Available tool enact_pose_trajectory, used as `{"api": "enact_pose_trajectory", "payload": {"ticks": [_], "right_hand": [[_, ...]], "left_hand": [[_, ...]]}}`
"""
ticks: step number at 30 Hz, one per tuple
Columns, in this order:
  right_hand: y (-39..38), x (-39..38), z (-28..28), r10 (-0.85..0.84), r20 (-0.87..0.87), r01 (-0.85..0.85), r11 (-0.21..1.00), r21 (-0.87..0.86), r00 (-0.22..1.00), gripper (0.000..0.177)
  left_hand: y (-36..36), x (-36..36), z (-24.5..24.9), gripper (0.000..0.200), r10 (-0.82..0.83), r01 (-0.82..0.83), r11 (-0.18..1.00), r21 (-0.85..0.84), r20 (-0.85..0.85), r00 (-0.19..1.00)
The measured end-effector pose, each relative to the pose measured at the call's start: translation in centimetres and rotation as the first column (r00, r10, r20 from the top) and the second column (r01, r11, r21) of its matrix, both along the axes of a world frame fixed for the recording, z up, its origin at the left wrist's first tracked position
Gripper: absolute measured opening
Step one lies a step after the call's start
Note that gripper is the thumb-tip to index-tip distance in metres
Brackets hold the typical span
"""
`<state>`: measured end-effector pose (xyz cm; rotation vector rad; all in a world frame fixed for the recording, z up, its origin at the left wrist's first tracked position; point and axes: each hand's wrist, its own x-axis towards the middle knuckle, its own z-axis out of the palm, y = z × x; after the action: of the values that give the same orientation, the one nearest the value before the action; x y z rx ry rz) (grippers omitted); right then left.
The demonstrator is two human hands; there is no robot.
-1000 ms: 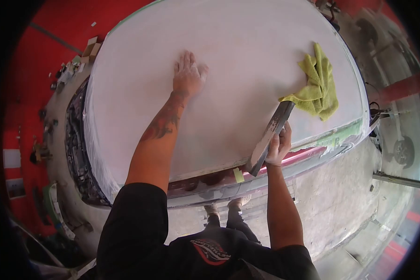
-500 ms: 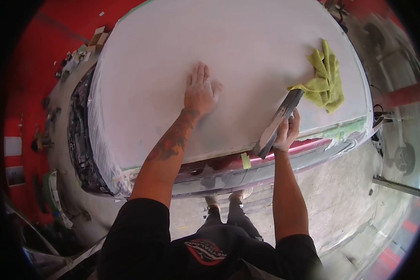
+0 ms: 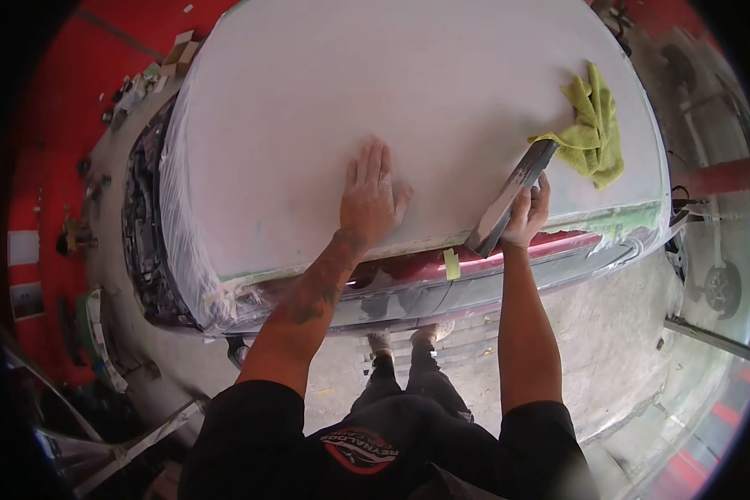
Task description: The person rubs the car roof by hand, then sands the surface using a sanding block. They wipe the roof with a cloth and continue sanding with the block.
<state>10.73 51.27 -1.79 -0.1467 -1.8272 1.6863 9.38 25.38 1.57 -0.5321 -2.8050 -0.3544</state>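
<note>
My left hand (image 3: 373,190) lies flat on a pale, dusty car roof (image 3: 292,108), its fingers stretched out and pointing away from me. Closed around the side of a long dark sanding block (image 3: 512,193) is my right hand (image 3: 527,215), near the roof's near edge. The block is tilted, with dust or primer residue along its face. Its far end overlaps a crumpled yellow-green cloth (image 3: 596,133) on the right part of the roof.
Green masking tape (image 3: 621,218) runs along the roof's near edge, and clear plastic sheeting (image 3: 179,208) covers the left side. A yellow tape piece (image 3: 452,264) hangs on the red body below. Beyond, a cardboard box (image 3: 180,53) sits at upper left.
My left hand has slid back toward me over the roof, still flat. My right hand still grips the sanding block; the view has shifted slightly.
</note>
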Motion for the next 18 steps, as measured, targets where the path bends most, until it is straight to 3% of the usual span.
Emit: {"api": "enact_pose_trajectory", "payload": {"ticks": [11, 18], "right_hand": [[-0.1, 0.2, 0.5, 0.052, 0.021, -0.050, 0.996, -0.075, 0.998, 0.062], [0.0, 0.2, 0.2, 0.029, 0.043, -0.028, 0.999, -0.033, 0.999, 0.056]], "left_hand": [[-1.5, 6.4, -0.3, 0.079, -0.061, 0.062, 0.998, 0.001, 0.167, 0.984], [-1.0, -0.2, -0.1, 0.075, -0.012, 0.012, 1.000, 0.004, 0.060, 0.998]]}}
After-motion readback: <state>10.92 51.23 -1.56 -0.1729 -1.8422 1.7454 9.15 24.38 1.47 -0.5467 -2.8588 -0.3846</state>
